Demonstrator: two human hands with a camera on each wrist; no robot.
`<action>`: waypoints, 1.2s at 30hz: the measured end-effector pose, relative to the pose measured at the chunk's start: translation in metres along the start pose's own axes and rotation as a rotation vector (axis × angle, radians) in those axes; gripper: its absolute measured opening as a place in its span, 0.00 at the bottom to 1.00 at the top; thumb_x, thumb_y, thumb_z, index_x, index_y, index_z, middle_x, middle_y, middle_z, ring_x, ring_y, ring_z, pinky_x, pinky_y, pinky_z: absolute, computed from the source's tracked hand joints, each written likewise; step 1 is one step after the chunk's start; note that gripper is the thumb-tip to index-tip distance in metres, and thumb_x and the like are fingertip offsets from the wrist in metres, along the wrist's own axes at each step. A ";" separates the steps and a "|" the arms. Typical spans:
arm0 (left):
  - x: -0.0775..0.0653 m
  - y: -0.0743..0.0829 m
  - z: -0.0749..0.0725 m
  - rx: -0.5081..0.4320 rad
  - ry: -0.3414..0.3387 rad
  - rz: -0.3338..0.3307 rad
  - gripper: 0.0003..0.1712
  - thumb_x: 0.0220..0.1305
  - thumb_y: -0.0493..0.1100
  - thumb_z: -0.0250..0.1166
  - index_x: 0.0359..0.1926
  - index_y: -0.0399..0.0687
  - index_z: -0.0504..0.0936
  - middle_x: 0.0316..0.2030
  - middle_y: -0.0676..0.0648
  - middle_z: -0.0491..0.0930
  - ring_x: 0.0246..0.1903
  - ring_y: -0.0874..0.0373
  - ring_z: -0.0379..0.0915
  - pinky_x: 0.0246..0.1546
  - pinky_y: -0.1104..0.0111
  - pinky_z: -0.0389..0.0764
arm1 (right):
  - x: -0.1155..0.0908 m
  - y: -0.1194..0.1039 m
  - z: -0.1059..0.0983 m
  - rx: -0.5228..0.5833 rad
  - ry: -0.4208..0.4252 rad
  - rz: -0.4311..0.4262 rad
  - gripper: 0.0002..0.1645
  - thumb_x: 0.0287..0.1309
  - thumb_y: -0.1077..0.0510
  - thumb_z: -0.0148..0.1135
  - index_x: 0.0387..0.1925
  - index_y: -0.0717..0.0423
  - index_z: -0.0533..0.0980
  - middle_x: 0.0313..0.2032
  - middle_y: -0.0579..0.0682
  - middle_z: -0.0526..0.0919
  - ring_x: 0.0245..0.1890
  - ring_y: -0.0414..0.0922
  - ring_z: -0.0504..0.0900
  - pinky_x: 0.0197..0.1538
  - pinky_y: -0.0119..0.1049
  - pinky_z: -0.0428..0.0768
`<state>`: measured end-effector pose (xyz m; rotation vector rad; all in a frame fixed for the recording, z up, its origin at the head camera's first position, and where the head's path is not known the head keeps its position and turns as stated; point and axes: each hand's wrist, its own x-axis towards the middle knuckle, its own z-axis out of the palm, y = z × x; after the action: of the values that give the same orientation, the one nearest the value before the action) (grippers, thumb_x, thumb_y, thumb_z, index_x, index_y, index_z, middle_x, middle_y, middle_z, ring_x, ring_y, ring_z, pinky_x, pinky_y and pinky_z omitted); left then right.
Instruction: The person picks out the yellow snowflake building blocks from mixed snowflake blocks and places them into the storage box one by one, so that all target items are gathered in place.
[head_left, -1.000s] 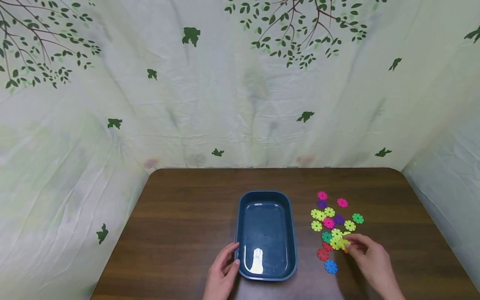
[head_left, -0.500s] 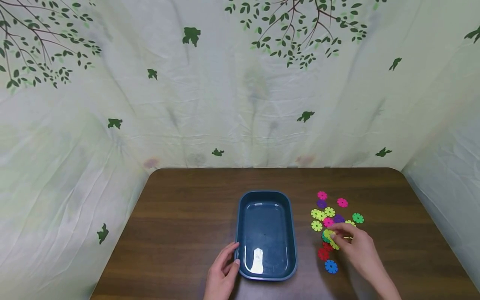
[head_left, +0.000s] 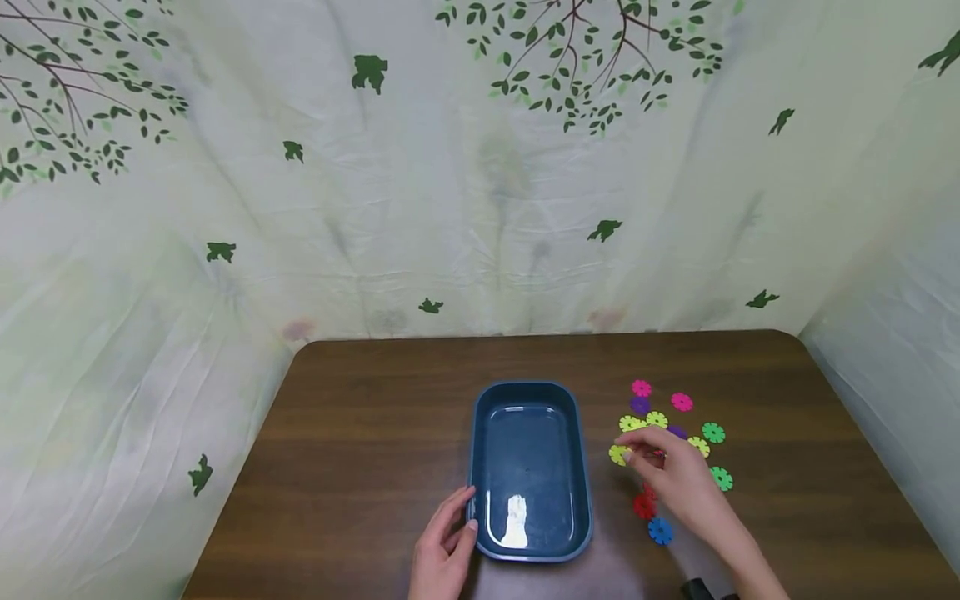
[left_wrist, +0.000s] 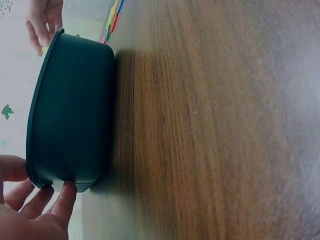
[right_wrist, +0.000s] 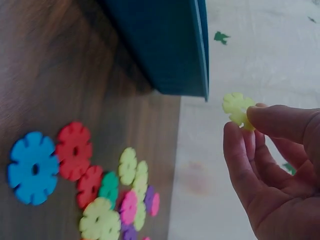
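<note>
A yellow, notched flower-shaped plastic disc [right_wrist: 234,106] is pinched between the thumb and index finger of my right hand [head_left: 681,477]. That hand is above the loose discs, and the held disc [head_left: 617,455] is raised between them and the tray. My left hand [head_left: 442,546] is at the left side of a dark blue rectangular tray [head_left: 587,467], its fingertips touching the rim and outer wall. In the left wrist view those fingers [left_wrist: 65,200] rest against the tray's end, not wrapped round it. My right hand hides part of the disc pile.
On the brown table [head_left: 360,450], right of the tray, lie several discs, among them a blue disc [head_left: 661,531], a red disc [head_left: 643,506] and a green disc [head_left: 722,478]. Behind the table hangs a pale cloth [head_left: 480,250] with leaf prints.
My right hand has moved left from the lower part of the pile, carrying the yellow disc towards the tray. A green disc it covered now shows. My left hand stays at the tray.
</note>
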<state>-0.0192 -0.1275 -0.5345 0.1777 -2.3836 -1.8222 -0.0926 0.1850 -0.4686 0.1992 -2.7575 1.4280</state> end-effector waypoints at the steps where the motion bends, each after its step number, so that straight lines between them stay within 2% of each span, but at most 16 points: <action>1: 0.000 0.000 0.000 -0.001 0.002 0.004 0.25 0.60 0.26 0.63 0.58 0.43 0.80 0.59 0.41 0.75 0.52 0.48 0.77 0.47 0.67 0.80 | 0.002 -0.003 0.001 0.001 -0.007 -0.006 0.13 0.56 0.66 0.69 0.43 0.50 0.83 0.37 0.42 0.81 0.36 0.43 0.78 0.38 0.32 0.81; 9: 0.001 0.003 0.001 0.008 0.005 -0.036 0.25 0.61 0.27 0.63 0.58 0.48 0.80 0.60 0.42 0.75 0.53 0.49 0.77 0.48 0.66 0.80 | 0.015 -0.022 0.012 -0.009 -0.092 -0.033 0.13 0.56 0.66 0.69 0.40 0.46 0.83 0.36 0.40 0.81 0.36 0.42 0.78 0.39 0.32 0.81; 15: 0.001 0.002 0.002 0.008 0.006 -0.035 0.25 0.61 0.27 0.63 0.58 0.47 0.80 0.60 0.42 0.75 0.53 0.48 0.77 0.48 0.66 0.80 | 0.024 -0.034 0.024 -0.080 -0.171 -0.082 0.14 0.54 0.67 0.70 0.39 0.47 0.84 0.34 0.39 0.80 0.33 0.39 0.78 0.38 0.29 0.81; 24: 0.000 0.003 0.002 0.008 0.013 -0.025 0.25 0.61 0.26 0.63 0.58 0.46 0.80 0.60 0.41 0.75 0.52 0.48 0.77 0.47 0.66 0.80 | 0.034 -0.047 0.034 -0.099 -0.264 -0.122 0.14 0.54 0.68 0.69 0.38 0.47 0.85 0.32 0.38 0.79 0.32 0.39 0.76 0.36 0.27 0.79; 30: -0.001 0.005 0.002 0.018 0.012 -0.049 0.24 0.61 0.26 0.62 0.58 0.46 0.80 0.60 0.41 0.75 0.53 0.47 0.77 0.47 0.64 0.80 | 0.040 -0.056 0.038 -0.113 -0.314 -0.127 0.12 0.55 0.66 0.69 0.38 0.47 0.85 0.33 0.38 0.80 0.33 0.40 0.76 0.34 0.28 0.80; 36: -0.002 0.005 0.002 0.011 0.019 -0.037 0.24 0.61 0.26 0.62 0.58 0.45 0.80 0.59 0.41 0.75 0.53 0.47 0.77 0.47 0.64 0.80 | 0.050 -0.061 0.041 -0.129 -0.413 -0.173 0.10 0.58 0.65 0.68 0.40 0.50 0.85 0.32 0.38 0.80 0.32 0.40 0.76 0.34 0.30 0.80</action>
<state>-0.0180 -0.1240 -0.5306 0.2412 -2.3936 -1.8156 -0.1329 0.1114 -0.4387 0.7895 -3.0359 1.2818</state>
